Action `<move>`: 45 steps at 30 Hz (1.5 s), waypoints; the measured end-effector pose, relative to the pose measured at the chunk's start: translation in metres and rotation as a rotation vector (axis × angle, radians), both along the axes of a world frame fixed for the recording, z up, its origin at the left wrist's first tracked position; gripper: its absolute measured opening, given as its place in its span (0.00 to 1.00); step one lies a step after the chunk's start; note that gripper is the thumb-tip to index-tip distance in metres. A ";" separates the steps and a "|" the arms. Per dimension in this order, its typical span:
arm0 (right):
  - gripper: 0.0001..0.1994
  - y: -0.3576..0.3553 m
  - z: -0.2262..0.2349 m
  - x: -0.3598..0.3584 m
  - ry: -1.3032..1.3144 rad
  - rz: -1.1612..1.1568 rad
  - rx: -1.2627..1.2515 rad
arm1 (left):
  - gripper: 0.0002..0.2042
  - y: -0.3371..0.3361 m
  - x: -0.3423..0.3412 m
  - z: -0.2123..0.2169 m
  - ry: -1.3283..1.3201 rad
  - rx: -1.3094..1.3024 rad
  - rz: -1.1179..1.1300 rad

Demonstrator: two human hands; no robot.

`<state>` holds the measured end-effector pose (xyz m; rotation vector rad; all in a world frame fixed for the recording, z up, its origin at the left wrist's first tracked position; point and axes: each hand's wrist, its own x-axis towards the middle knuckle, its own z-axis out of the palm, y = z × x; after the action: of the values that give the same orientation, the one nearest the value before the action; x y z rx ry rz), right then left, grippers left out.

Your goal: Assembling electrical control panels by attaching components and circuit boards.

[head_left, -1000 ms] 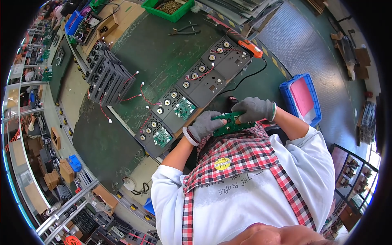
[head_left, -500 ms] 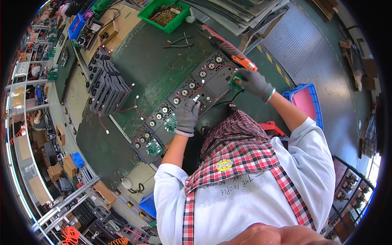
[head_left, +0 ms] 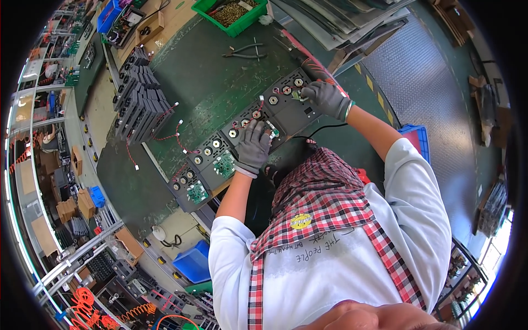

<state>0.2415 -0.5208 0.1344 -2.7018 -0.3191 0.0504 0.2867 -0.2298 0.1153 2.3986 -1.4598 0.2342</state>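
Observation:
A row of black modules with round metal terminals lies slantwise on the green bench. Two modules nearer me carry green circuit boards. My left hand, in a grey glove, lies flat on a middle module with its fingers spread over the terminals. My right hand, also gloved, reaches to the far end of the row. Its fingertips pinch a small green circuit board against the last module. My checked scarf and white shirt fill the lower part of the view.
A green bin of small metal parts and pliers sit at the far edge. Stacked black modules with red wires stand at left. A blue crate is on my right, a blue bin below the bench.
Both hands left the spot near my chest, where they held a green board. The right hand carried it out to the far end of the row; the left settled on a middle module.

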 end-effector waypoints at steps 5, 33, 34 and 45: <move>0.10 0.007 -0.023 -0.022 -0.294 0.057 -0.162 | 0.14 0.001 -0.010 -0.002 -0.115 0.080 0.015; 0.18 -0.072 0.000 -0.018 -0.139 -0.015 -0.435 | 0.10 -0.051 0.091 0.071 0.198 -0.109 0.059; 0.18 -0.077 -0.004 -0.012 -0.168 0.142 -0.467 | 0.10 -0.062 0.109 0.071 0.287 -0.064 0.160; 0.11 -0.080 0.008 0.017 -0.142 -0.104 0.168 | 0.10 -0.197 0.134 0.062 0.343 0.635 -0.200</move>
<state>0.2583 -0.6012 0.1419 -2.5556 -0.2140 -0.1904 0.4211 -0.4269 0.1778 2.5274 -1.7668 -0.7577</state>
